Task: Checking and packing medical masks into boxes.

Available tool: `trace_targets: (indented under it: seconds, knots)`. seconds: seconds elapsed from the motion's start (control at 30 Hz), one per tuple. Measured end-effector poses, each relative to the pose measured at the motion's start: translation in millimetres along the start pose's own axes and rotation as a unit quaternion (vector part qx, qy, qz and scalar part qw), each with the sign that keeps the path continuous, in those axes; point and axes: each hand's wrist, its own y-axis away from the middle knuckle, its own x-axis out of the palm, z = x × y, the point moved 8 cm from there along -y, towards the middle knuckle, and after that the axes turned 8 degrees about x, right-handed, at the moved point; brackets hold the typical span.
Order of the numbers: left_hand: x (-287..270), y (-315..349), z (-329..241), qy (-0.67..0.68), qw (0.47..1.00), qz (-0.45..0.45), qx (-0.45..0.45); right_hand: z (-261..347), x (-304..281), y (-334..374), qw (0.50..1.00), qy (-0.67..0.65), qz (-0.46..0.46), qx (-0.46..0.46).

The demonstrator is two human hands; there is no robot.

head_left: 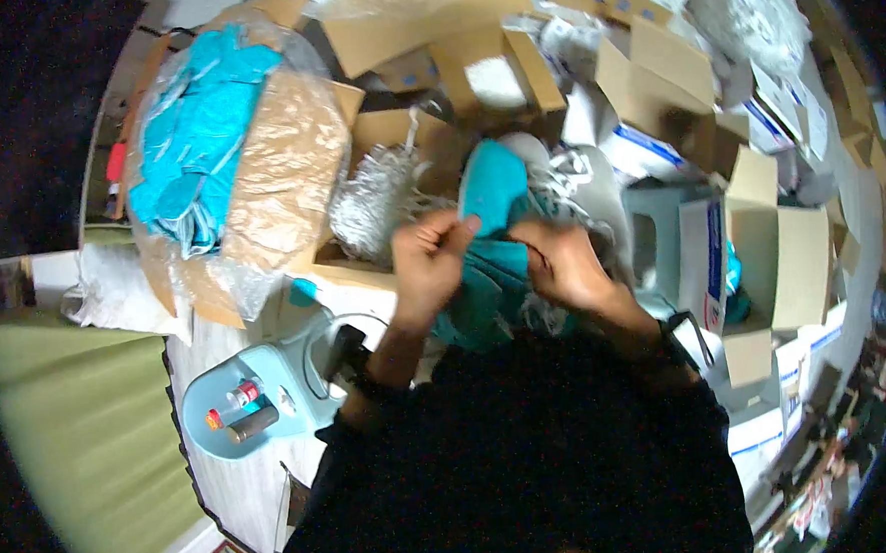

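Between my hands is a teal shoe upper [495, 186] of soft fabric, its rounded end pointing away from me. My left hand [428, 265] is closed, with thumb and finger pinching its left edge. My right hand [569, 262] grips the right side with curled fingers, which partly hide the fabric. More teal fabric [465, 315] hangs below my hands, toward my lap. Just beyond my right hand lie grey-white shoes [599, 193] with white laces. A tangled bundle of white laces [374, 202] fills an open cardboard box left of the upper.
At far left, a clear plastic bag [292, 174] holds stacked teal pieces [200, 129]. A light-blue stool [204, 404] carries a bottle [244, 391] and a dark cylinder [253, 425]. Open cartons [654, 95] crowd the back and right. A grey-blue stool [650, 211] stands right.
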Motion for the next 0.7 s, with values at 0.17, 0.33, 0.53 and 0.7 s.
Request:
trace_targets:
  seconds: [0.17, 0.33, 0.53, 0.7]
  knots:
    - [-16, 2, -18, -0.033, 0.994, -0.067, 0.085, 17, -20, 8, 0.985, -0.116, 0.125, 0.035]
    - [-12, 0, -16, -0.035, 0.995, -0.015, 0.089, 29, -37, 12, 0.981, -0.137, 0.134, 0.018]
    - [-7, 1, -46, -0.107, 0.985, 0.033, 0.127, 8, -44, 21, 0.946, -0.237, 0.205, 0.082]
    - [-1, 2, -55, -0.119, 0.986, 0.023, 0.115, 4, -46, 30, 0.945, -0.257, 0.193, 0.060]
